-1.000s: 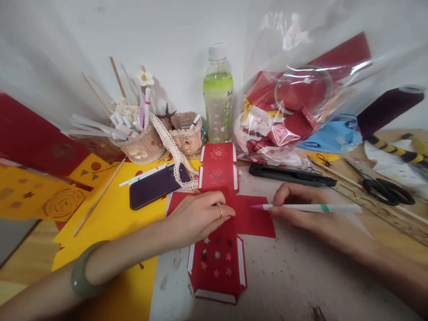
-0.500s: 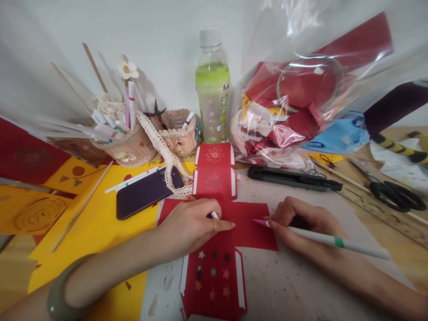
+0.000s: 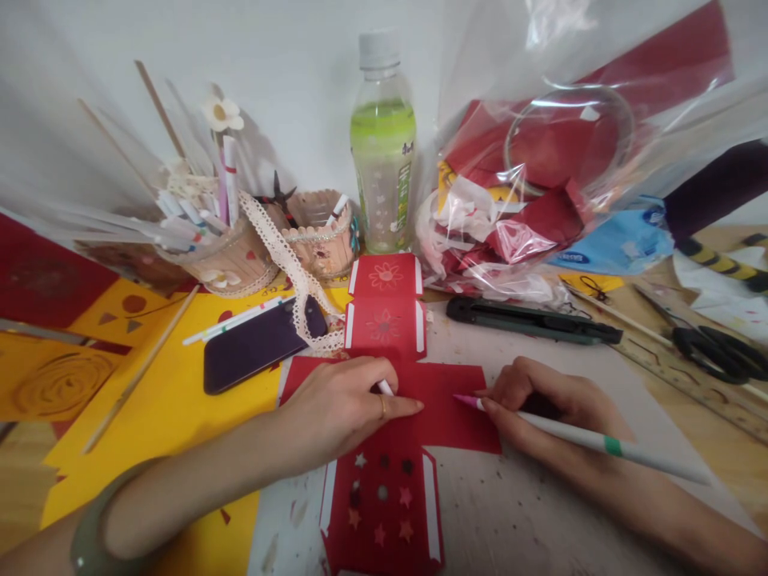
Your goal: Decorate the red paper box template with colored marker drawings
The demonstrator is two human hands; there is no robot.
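A cross-shaped red card (image 3: 441,384) with white-edged flaps lies flat, several stars and dots on its lower panel and pale flower drawings on its upper panels. My left hand (image 3: 348,396) presses on its middle, index finger stretched out and the other fingers curled around a small white marker cap (image 3: 385,388), mostly hidden. At the card's right panel, my right hand (image 3: 546,400) grips a white marker (image 3: 576,433) with a green band. Its pink tip points left over that panel; whether it touches the paper I cannot tell.
A phone (image 3: 255,348) and lace ribbon (image 3: 309,308) lie left on yellow paper (image 3: 174,400). Behind stand pen holders (image 3: 240,260) and a drink bottle (image 3: 384,152). To the right are a box cutter (image 3: 531,322), scissors (image 3: 708,348), a ruler (image 3: 678,376) and a plastic bag (image 3: 540,176).
The view has shifted slightly, so the things at the back appear a little higher and more spread out. Both hands keep nearly the same pose over the red card.
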